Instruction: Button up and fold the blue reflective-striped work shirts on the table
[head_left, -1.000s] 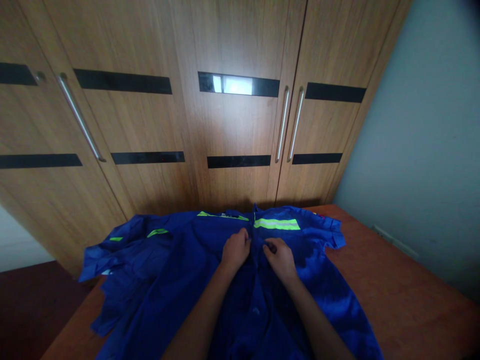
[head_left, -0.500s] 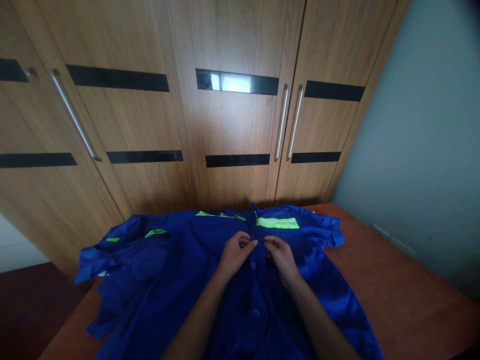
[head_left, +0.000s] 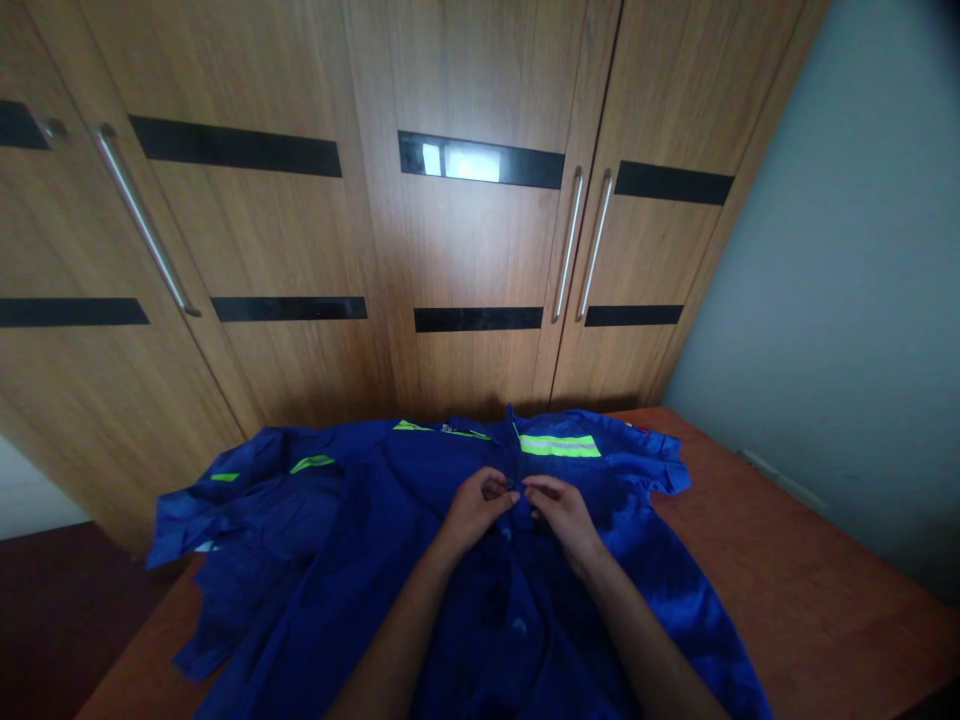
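Note:
A blue short-sleeved work shirt (head_left: 360,580) with yellow-green reflective strips lies spread out, its front placket running down the middle. My left hand (head_left: 481,505) pinches the placket edge from the left. Close beside it, my right hand (head_left: 556,510) has thumb and fingers pinched on the other side of the same spot. The fingertips of both hands nearly meet. Whatever small part sits between them is hidden. Below the hands, buttons (head_left: 519,626) show along the placket. A reflective strip (head_left: 559,446) crosses the right chest.
Under the shirt is a reddish-brown wooden surface (head_left: 795,590). Behind it stands a wooden wardrobe (head_left: 480,250) with dark strips and metal handles (head_left: 568,245). A pale wall (head_left: 840,300) rises on the right. More blue cloth (head_left: 247,540) lies bunched at left.
My right hand has shifted slightly left and my left hand slightly right, so the fingertips are closer together at the placket. The view has tilted a little.

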